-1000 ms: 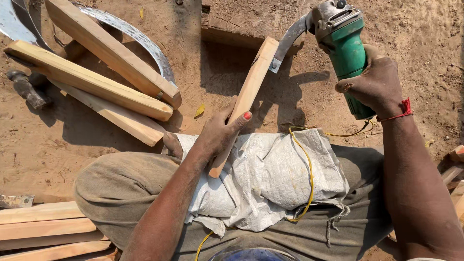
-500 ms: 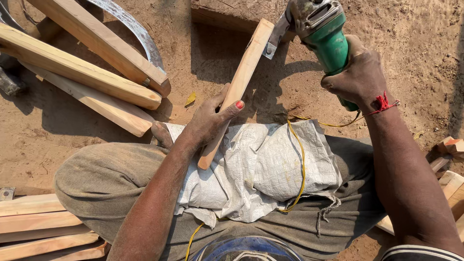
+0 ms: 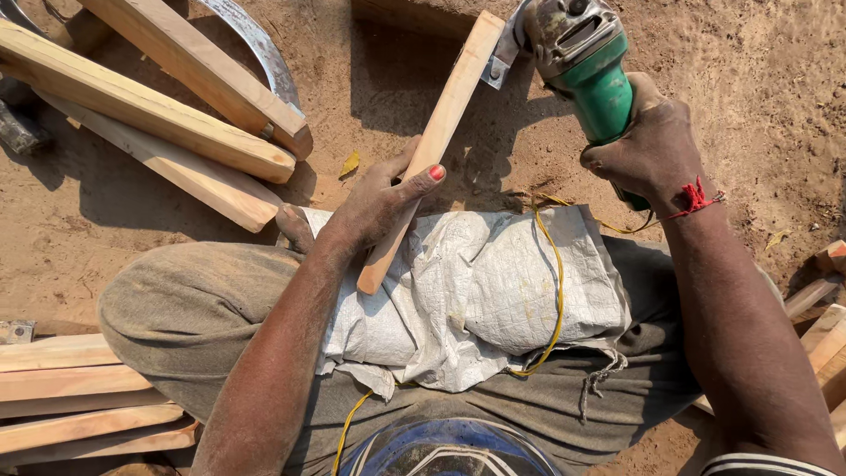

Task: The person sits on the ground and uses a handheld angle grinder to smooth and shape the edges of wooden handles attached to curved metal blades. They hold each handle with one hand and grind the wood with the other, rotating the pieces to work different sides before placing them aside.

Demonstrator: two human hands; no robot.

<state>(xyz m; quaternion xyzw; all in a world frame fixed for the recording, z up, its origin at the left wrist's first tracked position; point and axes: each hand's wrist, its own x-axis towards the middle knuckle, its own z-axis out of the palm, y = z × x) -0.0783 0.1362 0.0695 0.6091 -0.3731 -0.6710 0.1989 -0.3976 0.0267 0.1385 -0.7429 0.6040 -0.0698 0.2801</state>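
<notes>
Our left hand (image 3: 374, 207) is closed around a pale wooden stick (image 3: 434, 145), thumb laid across its face, and our right hand (image 3: 652, 145) is clenched on the green body of an angle grinder (image 3: 582, 57). The stick is smooth and slanted: its lower end rests on a white woven sack (image 3: 493, 291) across our lap, and its upper end meets the grinder's guard. Sandy ground (image 3: 758, 88) lies around us, with rough wooden planks (image 3: 159, 115) to the left.
</notes>
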